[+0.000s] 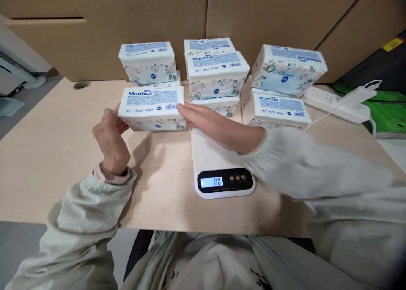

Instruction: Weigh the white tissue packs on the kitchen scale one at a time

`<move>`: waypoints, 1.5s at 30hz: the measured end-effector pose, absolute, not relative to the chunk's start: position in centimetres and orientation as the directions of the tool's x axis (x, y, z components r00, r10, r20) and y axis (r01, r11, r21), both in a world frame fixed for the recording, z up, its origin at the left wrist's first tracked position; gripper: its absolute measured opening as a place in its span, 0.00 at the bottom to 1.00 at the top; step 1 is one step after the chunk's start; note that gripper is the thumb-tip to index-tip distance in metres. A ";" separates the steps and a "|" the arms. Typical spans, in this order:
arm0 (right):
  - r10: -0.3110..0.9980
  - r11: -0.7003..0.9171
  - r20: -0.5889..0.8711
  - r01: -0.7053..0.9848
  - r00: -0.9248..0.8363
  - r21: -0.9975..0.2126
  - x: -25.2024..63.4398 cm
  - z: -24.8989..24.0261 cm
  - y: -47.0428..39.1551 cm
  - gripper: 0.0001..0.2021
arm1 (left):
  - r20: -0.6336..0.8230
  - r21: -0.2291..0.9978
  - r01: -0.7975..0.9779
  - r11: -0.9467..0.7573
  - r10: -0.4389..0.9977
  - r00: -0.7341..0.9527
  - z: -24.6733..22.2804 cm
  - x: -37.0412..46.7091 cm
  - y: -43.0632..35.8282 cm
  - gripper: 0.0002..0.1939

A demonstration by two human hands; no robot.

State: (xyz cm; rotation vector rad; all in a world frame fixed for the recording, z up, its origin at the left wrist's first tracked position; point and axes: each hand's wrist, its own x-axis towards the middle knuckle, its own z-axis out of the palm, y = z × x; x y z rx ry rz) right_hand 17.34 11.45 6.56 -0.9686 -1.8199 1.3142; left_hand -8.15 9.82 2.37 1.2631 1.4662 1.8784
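A white and blue tissue pack [152,106] marked "Manhua" is held between my two hands at the front left of the other packs. My left hand [111,133] grips its left end, and a pink band circles that wrist. At the right end, my right hand [209,120] presses its fingers against the pack, the arm reaching across the scale. Below that forearm lies a white digital scale [203,154], its lit display [212,182] reading 0.0. Part of the scale's plate is hidden by my right arm.
More tissue packs stand stacked behind: a left stack [148,63], a middle stack [218,72] and a right stack [287,72]. Large cardboard boxes [152,19] line the table's back edge. A white power strip [336,103] with a plug and cable sits at the right.
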 end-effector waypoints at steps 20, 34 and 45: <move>0.874 0.451 0.484 0.427 -0.033 -0.784 31.1 -1.1 -0.2 0.23 | 0.472 0.869 0.163 -0.467 0.882 0.013 -0.1 -0.5 2.9 0.18; 0.902 0.402 0.430 0.410 -0.026 -0.819 31.0 -1.4 -0.2 0.19 | 0.477 0.870 0.163 -0.465 0.878 -0.044 0.2 -0.9 3.0 0.13; 0.907 0.390 0.421 0.407 -0.015 -0.826 30.8 -1.3 -0.1 0.19 | 0.452 0.881 0.173 -0.441 0.892 -0.025 0.1 -1.2 3.0 0.12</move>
